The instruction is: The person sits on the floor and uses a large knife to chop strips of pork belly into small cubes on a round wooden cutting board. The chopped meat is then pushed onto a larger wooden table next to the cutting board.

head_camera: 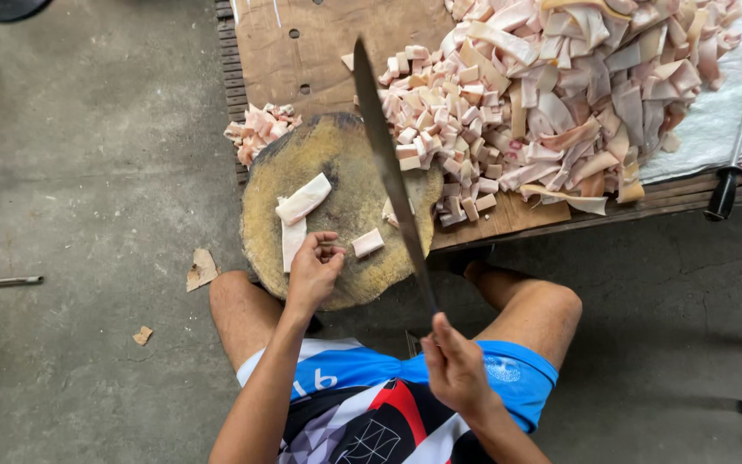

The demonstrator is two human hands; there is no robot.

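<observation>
Two pale strips (301, 215) lay on round chopping block (337, 206); left hand (313, 271), fingers curled loosely, touched block at 6 o'clock. Right hand (457, 369) was clamped on long knife (391, 172), blade raised toward 12 o'clock.

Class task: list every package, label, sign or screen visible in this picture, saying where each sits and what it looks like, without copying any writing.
No packages, labels, signs or screens.
Flat brown cardboard sheet: unprinted, on the wooden pallet behind the round wooden chopping block.
</observation>
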